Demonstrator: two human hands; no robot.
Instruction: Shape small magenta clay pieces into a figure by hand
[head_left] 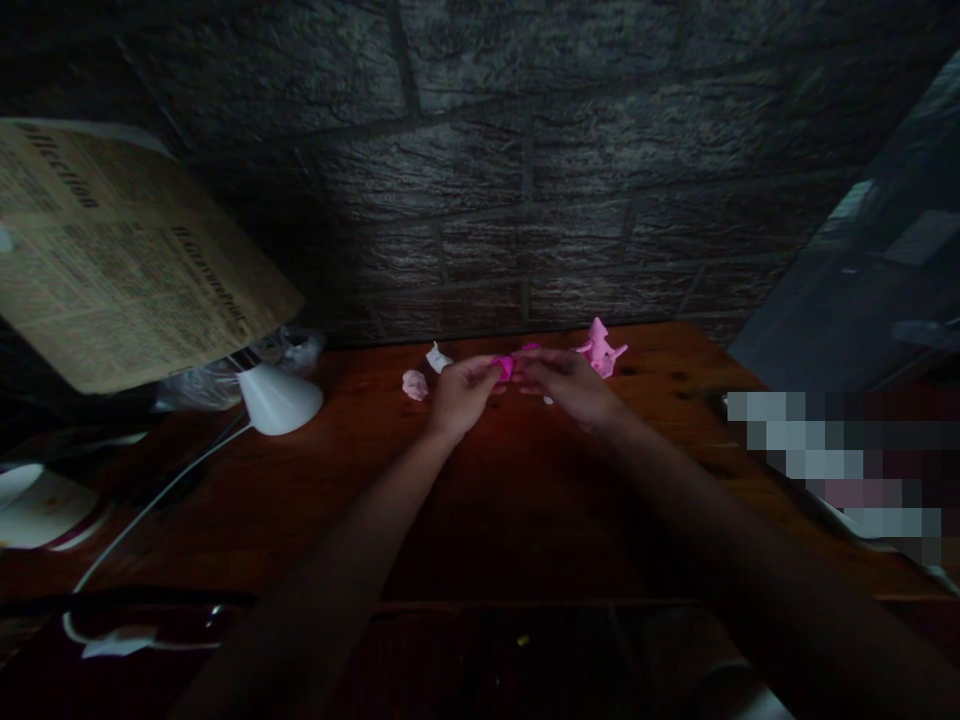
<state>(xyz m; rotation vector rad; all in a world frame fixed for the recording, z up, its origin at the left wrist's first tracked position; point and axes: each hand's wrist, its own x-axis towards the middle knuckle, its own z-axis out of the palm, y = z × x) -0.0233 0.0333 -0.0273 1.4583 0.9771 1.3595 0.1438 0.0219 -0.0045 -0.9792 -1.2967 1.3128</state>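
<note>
Between my hands, over the far part of the wooden table point(480, 470), is a small bright pink piece point(504, 369); its material is too blurred to tell. My left hand point(463, 392) pinches it from the left with thumb and fingers. My right hand point(561, 380) has its fingertips closed against the piece's right side. Another bright pink bit point(532, 346) peeks out behind the right fingers. A light pink figure with a pointed top and arm-like spikes point(598, 350) stands just beyond my right hand, its lower part partly hidden. Left of my left hand lies a pale pink crumpled lump point(415, 385).
A white scrap point(438, 358) lies near the brick wall point(465, 220). At left stand a lamp with a newsprint shade point(142, 260) and white base point(279, 400), its cord, a plastic bag point(300, 350) and a white cup point(41, 508). A grey panel point(862, 240) rises at right.
</note>
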